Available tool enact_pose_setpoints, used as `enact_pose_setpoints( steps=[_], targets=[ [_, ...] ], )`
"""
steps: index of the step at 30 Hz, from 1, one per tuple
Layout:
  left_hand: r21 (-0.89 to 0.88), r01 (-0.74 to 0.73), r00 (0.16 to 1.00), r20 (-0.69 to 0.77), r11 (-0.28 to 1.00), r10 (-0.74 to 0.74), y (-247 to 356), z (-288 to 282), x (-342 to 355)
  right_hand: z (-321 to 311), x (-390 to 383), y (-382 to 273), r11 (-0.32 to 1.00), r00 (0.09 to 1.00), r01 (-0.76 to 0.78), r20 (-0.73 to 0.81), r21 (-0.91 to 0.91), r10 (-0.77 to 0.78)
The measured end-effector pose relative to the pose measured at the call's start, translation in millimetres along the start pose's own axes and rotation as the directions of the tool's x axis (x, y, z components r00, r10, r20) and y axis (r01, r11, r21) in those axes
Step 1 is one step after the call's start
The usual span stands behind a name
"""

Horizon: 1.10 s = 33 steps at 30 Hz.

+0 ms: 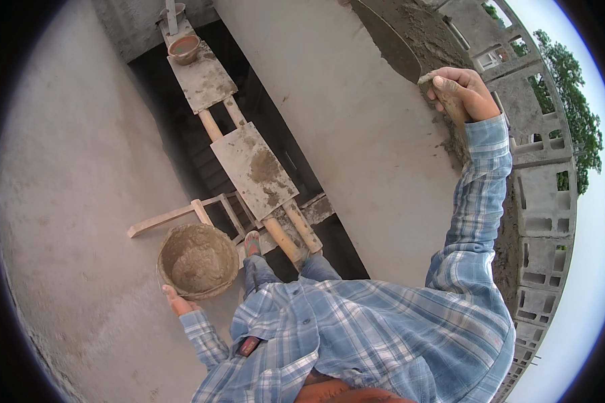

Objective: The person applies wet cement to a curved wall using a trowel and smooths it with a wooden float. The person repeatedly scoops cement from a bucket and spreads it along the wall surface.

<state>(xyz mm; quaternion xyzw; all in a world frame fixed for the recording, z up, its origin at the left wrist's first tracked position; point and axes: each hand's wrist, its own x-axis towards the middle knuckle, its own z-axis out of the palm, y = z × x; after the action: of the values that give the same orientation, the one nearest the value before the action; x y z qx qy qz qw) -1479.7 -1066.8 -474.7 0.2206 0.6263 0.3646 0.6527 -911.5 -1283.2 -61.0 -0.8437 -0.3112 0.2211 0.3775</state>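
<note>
At the lower left my left hand (176, 300) grips a round pan of mortar (198, 262) by its near edge, the fingers partly hidden by the pan. Wet grey mortar coats the pan's inside and rim. My right hand (469, 94) is raised at the upper right, closed around a mortar-smeared tool (456, 111) whose kind I cannot make out. It is beside the top of a smooth plastered wall (356, 134), where rough wet mortar (396, 43) lies along the edge.
Below me, mortar-spotted boards (252, 171) rest on round poles (286, 238) over a dark opening. A reddish bowl (184, 48) stands on the far board. A wooden frame (165, 220) lies beyond the pan. Openwork blocks (544, 191) line the right side.
</note>
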Motion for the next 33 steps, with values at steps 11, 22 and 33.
enact_pose_setpoints(
  steps=[11,22,33],
  targets=[
    [0.018,0.024,0.999,-0.047,1.000,-0.023,8,5,-6,-42,90,103,0.803,0.910,-0.341,-0.387,-0.490,0.150],
    [0.016,0.038,0.995,-0.092,0.999,-0.036,3,-7,2,-63,35,119,0.874,0.821,-0.387,-0.542,-0.295,0.181],
    [-0.004,0.019,1.000,-0.016,1.000,-0.019,-7,7,7,-51,-73,10,0.489,0.705,-0.422,-0.615,-0.764,-0.354]
  ],
)
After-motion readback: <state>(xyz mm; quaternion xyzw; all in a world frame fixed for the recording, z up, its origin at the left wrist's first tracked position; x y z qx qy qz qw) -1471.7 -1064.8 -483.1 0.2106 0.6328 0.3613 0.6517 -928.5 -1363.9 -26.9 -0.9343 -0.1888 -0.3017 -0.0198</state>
